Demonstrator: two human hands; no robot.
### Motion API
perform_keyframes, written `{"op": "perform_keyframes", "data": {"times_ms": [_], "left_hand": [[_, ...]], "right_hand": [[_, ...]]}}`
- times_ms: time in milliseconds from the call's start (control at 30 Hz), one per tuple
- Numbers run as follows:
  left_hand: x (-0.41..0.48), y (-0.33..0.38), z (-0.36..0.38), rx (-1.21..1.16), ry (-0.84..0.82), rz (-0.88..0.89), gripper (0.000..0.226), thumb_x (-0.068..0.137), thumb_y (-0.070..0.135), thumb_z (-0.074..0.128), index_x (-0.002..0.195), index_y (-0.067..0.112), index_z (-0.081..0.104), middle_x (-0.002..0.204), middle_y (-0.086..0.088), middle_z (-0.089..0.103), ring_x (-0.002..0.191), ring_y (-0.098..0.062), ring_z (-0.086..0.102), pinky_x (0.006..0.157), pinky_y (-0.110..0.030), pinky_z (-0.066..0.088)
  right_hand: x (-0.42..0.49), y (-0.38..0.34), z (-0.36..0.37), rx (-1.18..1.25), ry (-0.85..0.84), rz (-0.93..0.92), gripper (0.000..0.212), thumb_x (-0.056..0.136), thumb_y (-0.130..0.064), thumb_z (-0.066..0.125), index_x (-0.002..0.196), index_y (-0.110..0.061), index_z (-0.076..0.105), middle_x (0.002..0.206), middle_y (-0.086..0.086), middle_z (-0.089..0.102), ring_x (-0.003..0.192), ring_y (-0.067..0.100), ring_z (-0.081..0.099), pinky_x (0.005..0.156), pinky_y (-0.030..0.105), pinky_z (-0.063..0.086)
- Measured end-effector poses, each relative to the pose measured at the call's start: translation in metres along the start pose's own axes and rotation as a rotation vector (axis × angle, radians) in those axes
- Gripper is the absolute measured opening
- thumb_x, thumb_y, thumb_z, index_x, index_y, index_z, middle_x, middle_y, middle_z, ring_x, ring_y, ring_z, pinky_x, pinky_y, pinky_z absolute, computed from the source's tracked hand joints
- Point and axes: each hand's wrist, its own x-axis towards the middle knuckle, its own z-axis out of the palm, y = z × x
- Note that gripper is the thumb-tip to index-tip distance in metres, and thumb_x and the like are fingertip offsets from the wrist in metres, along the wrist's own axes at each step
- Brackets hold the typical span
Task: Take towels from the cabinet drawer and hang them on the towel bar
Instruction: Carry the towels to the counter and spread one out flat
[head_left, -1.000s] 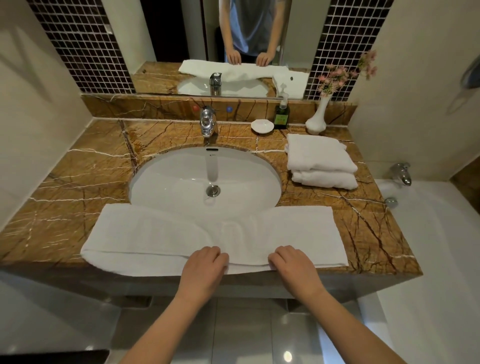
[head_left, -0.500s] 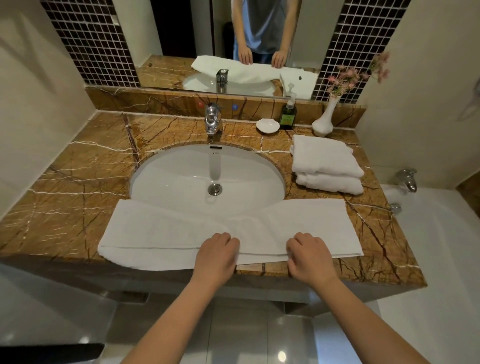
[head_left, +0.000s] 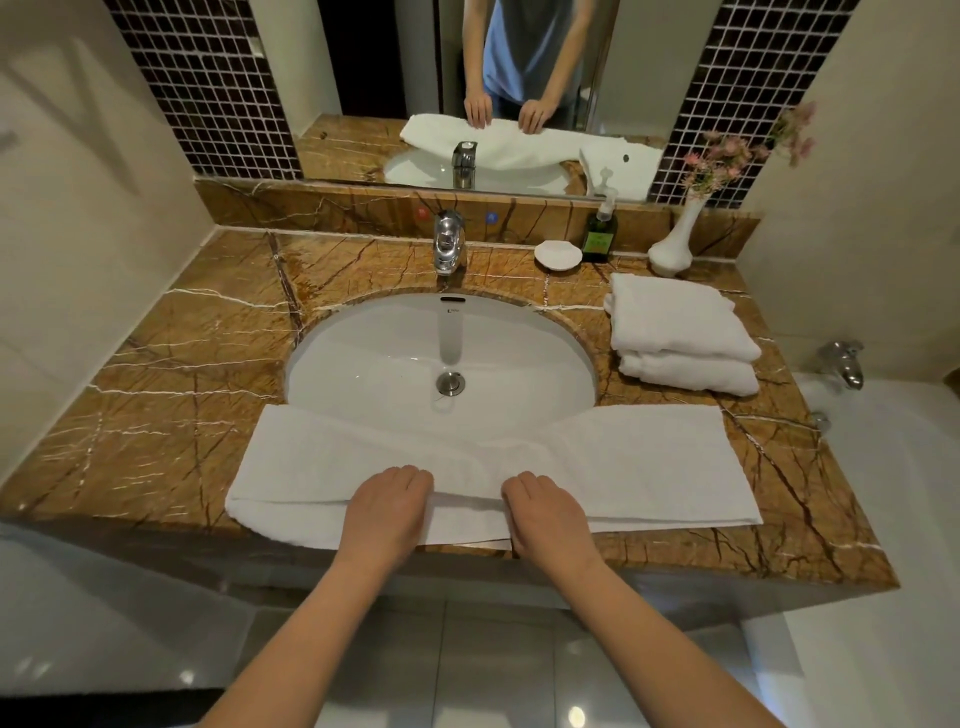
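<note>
A long white towel, folded lengthwise, lies along the front of the brown marble counter, and its middle sags over the sink's near rim. My left hand and my right hand sit side by side on the towel's near edge at its middle. The fingers of both curl over the top layer, and the thumbs are hidden. Two more folded white towels are stacked on the counter to the right of the sink. No drawer or towel bar is in view.
A white basin with a chrome tap fills the counter's middle. Behind it stand a soap dish, a green pump bottle and a white vase of pink flowers. A bathtub with a tap lies right.
Both hands have slid closer together along the towel's near edge. The view has shifted left and closer to the counter.
</note>
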Motion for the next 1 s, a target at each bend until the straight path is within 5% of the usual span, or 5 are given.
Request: {"op": "perform_keyframes", "data": {"times_ms": [133, 367, 633, 800, 1000], "left_hand": [[-0.006, 0.0, 0.001, -0.022, 0.135, 0.089, 0.025, 0.053, -0.003, 0.072, 0.072, 0.011, 0.062, 0.065, -0.003, 0.059, 0.055, -0.023, 0.054, 0.05, -0.028, 0.045], [-0.033, -0.004, 0.01, 0.127, 0.005, 0.267, 0.035, 0.037, 0.001, 0.078, 0.066, 0.014, 0.063, 0.061, -0.001, 0.054, 0.052, -0.02, 0.052, 0.047, -0.026, 0.037], [-0.033, 0.0, 0.004, 0.096, -0.023, 0.188, 0.037, 0.038, 0.002, 0.08, 0.064, 0.015, 0.058, 0.058, 0.0, 0.05, 0.049, -0.02, 0.047, 0.048, -0.025, 0.024], [-0.032, -0.001, 0.011, 0.096, -0.01, 0.198, 0.036, 0.037, 0.001, 0.079, 0.062, 0.014, 0.056, 0.056, 0.0, 0.048, 0.048, -0.021, 0.045, 0.05, -0.025, 0.021], [-0.041, -0.021, 0.012, 0.018, 0.049, 0.18, 0.038, 0.046, 0.012, 0.078, 0.082, 0.014, 0.065, 0.077, -0.002, 0.061, 0.066, -0.023, 0.058, 0.055, -0.027, 0.044]], "right_hand": [[-0.006, -0.002, 0.006, 0.076, -0.011, 0.044, 0.015, 0.082, -0.007, 0.057, 0.097, -0.008, 0.056, 0.092, 0.009, 0.055, 0.079, 0.027, 0.054, 0.054, 0.031, 0.033], [-0.025, -0.008, 0.009, -0.033, 0.076, -0.056, 0.03, 0.047, 0.0, 0.079, 0.067, -0.01, 0.059, 0.069, 0.005, 0.055, 0.058, 0.021, 0.052, 0.049, 0.028, 0.036], [-0.028, -0.011, -0.005, -0.018, 0.157, -0.034, 0.038, 0.041, 0.006, 0.074, 0.072, -0.009, 0.06, 0.071, 0.005, 0.055, 0.057, 0.022, 0.051, 0.049, 0.03, 0.04], [-0.051, -0.007, 0.011, -0.092, 0.042, -0.016, 0.044, 0.034, 0.002, 0.078, 0.073, -0.014, 0.063, 0.071, 0.002, 0.056, 0.06, 0.021, 0.054, 0.052, 0.027, 0.042], [-0.05, -0.013, 0.01, -0.056, 0.042, 0.037, 0.013, 0.073, -0.022, 0.066, 0.081, -0.016, 0.058, 0.079, 0.002, 0.054, 0.07, 0.023, 0.052, 0.061, 0.033, 0.043]]}}
